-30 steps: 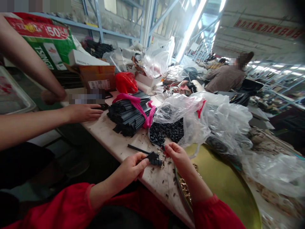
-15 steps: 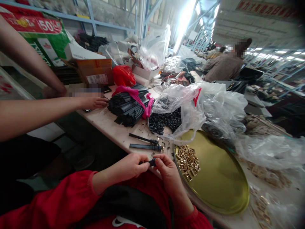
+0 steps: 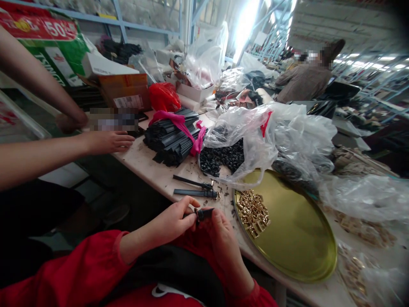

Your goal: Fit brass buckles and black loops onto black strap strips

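Note:
A short black strap (image 3: pixel 205 213) is stretched between my two hands in front of the table edge. My left hand (image 3: pixel 177 218) pinches its left part, where a dark loop sits around it. The fingers of my right hand (image 3: pixel 220 228) are closed on the other end. Just beyond my hands, two black straps with gold buckles (image 3: pixel 195 193) lie side by side on the table (image 3: pixel 159 181). To the right, a round gold tray (image 3: pixel 297 230) carries a heap of gold buckles (image 3: pixel 253 213) at its left side.
A bundle of black strips (image 3: pixel 169 138) tied with pink cloth lies behind the straps. Beside it, a clear plastic bag (image 3: pixel 255 145) spills small black loops (image 3: pixel 220 157). Another person's hand (image 3: pixel 108 142) rests at the table's left. Cardboard box (image 3: pixel 124 89) stands behind.
My hands have drawn slightly apart, showing more of the strap and its loop. The other person's hand has moved left, away from the black bundle. The view has shifted slightly.

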Demonstrator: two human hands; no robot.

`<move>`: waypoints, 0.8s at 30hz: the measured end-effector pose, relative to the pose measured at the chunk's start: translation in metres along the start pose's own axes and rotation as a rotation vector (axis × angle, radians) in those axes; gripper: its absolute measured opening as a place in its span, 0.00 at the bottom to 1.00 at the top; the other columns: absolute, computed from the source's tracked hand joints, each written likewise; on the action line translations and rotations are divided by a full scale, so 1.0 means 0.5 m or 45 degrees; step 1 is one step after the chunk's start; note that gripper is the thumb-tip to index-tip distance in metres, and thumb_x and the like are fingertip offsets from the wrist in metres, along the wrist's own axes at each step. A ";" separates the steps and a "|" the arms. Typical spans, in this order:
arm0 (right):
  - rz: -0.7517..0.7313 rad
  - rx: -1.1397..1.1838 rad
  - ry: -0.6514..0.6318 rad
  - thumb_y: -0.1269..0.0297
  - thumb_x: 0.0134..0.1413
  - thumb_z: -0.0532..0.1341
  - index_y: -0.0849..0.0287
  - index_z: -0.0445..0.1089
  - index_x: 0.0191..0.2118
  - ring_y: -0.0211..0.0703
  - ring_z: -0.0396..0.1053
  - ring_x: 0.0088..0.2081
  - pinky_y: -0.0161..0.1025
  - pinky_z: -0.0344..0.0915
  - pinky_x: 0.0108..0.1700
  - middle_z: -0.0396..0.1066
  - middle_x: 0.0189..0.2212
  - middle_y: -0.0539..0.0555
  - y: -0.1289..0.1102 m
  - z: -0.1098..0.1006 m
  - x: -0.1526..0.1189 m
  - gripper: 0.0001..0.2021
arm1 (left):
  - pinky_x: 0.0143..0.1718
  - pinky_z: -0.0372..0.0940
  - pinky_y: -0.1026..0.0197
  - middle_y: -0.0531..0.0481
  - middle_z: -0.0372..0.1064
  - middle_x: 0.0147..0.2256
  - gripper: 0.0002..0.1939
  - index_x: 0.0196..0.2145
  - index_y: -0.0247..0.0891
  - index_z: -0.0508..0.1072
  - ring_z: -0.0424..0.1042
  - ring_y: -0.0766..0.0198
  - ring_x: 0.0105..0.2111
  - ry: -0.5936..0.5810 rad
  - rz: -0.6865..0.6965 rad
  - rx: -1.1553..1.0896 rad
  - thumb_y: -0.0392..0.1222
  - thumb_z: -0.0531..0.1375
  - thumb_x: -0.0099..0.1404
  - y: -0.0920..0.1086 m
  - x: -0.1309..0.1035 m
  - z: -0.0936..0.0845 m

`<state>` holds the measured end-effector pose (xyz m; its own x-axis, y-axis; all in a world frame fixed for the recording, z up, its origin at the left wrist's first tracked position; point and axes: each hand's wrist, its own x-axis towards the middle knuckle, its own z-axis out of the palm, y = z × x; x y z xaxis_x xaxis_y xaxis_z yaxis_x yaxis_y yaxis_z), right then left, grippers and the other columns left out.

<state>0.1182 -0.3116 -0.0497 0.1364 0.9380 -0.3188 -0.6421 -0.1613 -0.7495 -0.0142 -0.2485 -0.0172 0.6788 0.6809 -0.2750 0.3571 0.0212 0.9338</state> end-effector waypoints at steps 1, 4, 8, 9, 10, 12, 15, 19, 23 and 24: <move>0.003 0.002 0.007 0.48 0.47 0.61 0.62 0.70 0.32 0.35 0.66 0.25 0.32 0.63 0.29 0.71 0.22 0.51 0.002 -0.003 0.000 0.18 | 0.21 0.58 0.68 0.57 0.65 0.22 0.11 0.41 0.36 0.58 0.63 0.69 0.20 0.006 -0.025 0.000 0.41 0.51 0.62 -0.004 0.002 0.000; 0.074 0.070 0.015 0.56 0.44 0.65 0.59 0.69 0.31 0.33 0.63 0.22 0.29 0.60 0.26 0.69 0.19 0.47 0.013 -0.011 0.002 0.12 | 0.20 0.57 0.68 0.57 0.66 0.24 0.12 0.40 0.37 0.57 0.63 0.69 0.20 0.059 -0.073 0.030 0.44 0.53 0.61 -0.008 0.004 -0.003; 0.244 0.165 -0.078 0.60 0.44 0.66 0.59 0.68 0.35 0.30 0.61 0.22 0.27 0.58 0.25 0.67 0.22 0.47 0.025 -0.015 0.005 0.12 | 0.23 0.56 0.68 0.57 0.66 0.23 0.11 0.37 0.38 0.61 0.65 0.67 0.23 0.145 -0.075 0.279 0.46 0.55 0.59 -0.006 0.007 -0.008; 0.281 0.185 -0.116 0.59 0.45 0.66 0.60 0.68 0.34 0.31 0.61 0.22 0.28 0.58 0.26 0.67 0.22 0.47 0.026 -0.015 0.004 0.12 | 0.23 0.55 0.67 0.56 0.66 0.23 0.11 0.35 0.38 0.62 0.65 0.66 0.24 0.158 -0.080 0.361 0.47 0.56 0.58 -0.005 0.008 -0.009; 0.310 0.206 -0.153 0.59 0.45 0.66 0.60 0.68 0.32 0.31 0.60 0.22 0.28 0.59 0.27 0.66 0.22 0.47 0.026 -0.015 0.003 0.11 | 0.23 0.54 0.67 0.56 0.65 0.23 0.11 0.33 0.38 0.63 0.65 0.66 0.24 0.165 -0.089 0.430 0.48 0.56 0.58 -0.005 0.009 -0.010; 0.349 0.255 -0.206 0.59 0.44 0.67 0.59 0.67 0.30 0.32 0.60 0.23 0.30 0.60 0.29 0.65 0.22 0.47 0.026 -0.015 0.000 0.11 | 0.23 0.53 0.66 0.55 0.65 0.23 0.12 0.29 0.37 0.65 0.65 0.65 0.24 0.166 -0.103 0.514 0.50 0.57 0.57 -0.004 0.010 -0.010; 0.380 0.269 -0.241 0.58 0.41 0.68 0.59 0.66 0.29 0.34 0.61 0.25 0.32 0.61 0.30 0.64 0.22 0.47 0.028 -0.016 -0.004 0.13 | 0.25 0.54 0.66 0.54 0.67 0.25 0.12 0.28 0.37 0.68 0.66 0.64 0.26 0.123 -0.107 0.484 0.50 0.56 0.57 -0.001 0.008 -0.010; 0.208 0.119 -0.092 0.58 0.42 0.67 0.58 0.63 0.29 0.33 0.61 0.23 0.32 0.59 0.29 0.64 0.21 0.46 0.037 -0.025 -0.003 0.13 | 0.29 0.58 0.66 0.53 0.70 0.30 0.11 0.33 0.36 0.71 0.67 0.65 0.30 -0.012 -0.140 0.211 0.46 0.56 0.58 0.004 0.001 -0.012; -0.067 -0.280 0.157 0.59 0.46 0.63 0.58 0.58 0.27 0.32 0.58 0.20 0.30 0.56 0.24 0.60 0.18 0.43 0.045 -0.039 0.006 0.12 | 0.26 0.57 0.68 0.54 0.68 0.28 0.09 0.33 0.33 0.69 0.64 0.68 0.26 -0.075 -0.216 -0.129 0.42 0.57 0.56 0.000 -0.003 -0.009; -0.124 -0.373 0.200 0.60 0.46 0.63 0.57 0.58 0.28 0.32 0.57 0.19 0.30 0.55 0.22 0.59 0.18 0.42 0.045 -0.041 0.007 0.12 | 0.25 0.56 0.68 0.55 0.67 0.27 0.09 0.33 0.33 0.69 0.63 0.69 0.25 -0.081 -0.240 -0.202 0.42 0.58 0.55 -0.001 -0.003 -0.008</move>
<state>0.1199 -0.3182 -0.0798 0.3153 0.8982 -0.3061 -0.3798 -0.1762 -0.9082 -0.0181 -0.2467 -0.0165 0.6503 0.6069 -0.4568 0.3793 0.2616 0.8875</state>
